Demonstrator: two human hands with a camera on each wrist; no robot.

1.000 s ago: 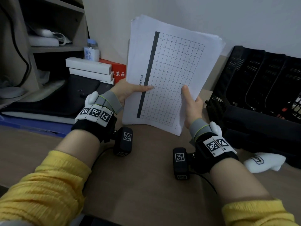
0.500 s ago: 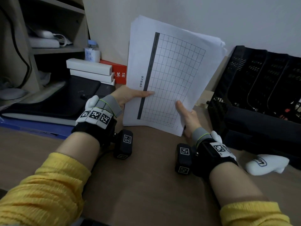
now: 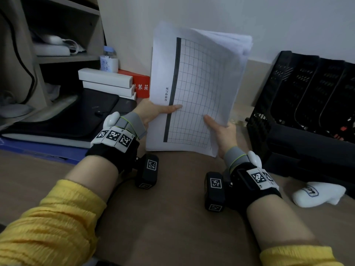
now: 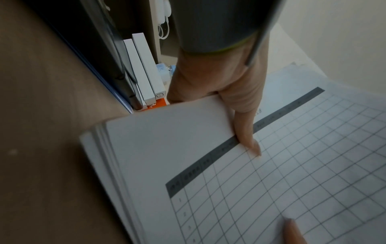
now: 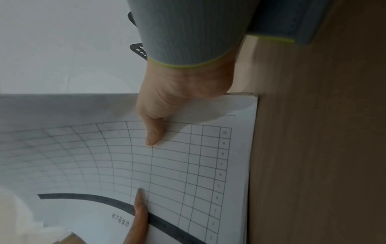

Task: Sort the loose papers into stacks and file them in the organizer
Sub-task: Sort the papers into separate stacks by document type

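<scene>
Your open room is the bare wooden desk (image 3: 172,217) in the lower middle of the frame. At right the black organizer (image 3: 307,104) walls you in, with a white object (image 3: 318,192) lying on the desk just in front of it. At left, stacked white boxes (image 3: 105,81), a bottle (image 3: 109,61) and a black case (image 3: 67,120) block the way. The upright paper stack (image 3: 196,89) fills the centre.

White papers (image 3: 199,89) bear a black grid; black organizer (image 3: 307,104); yellow sleeves (image 3: 50,227).
</scene>
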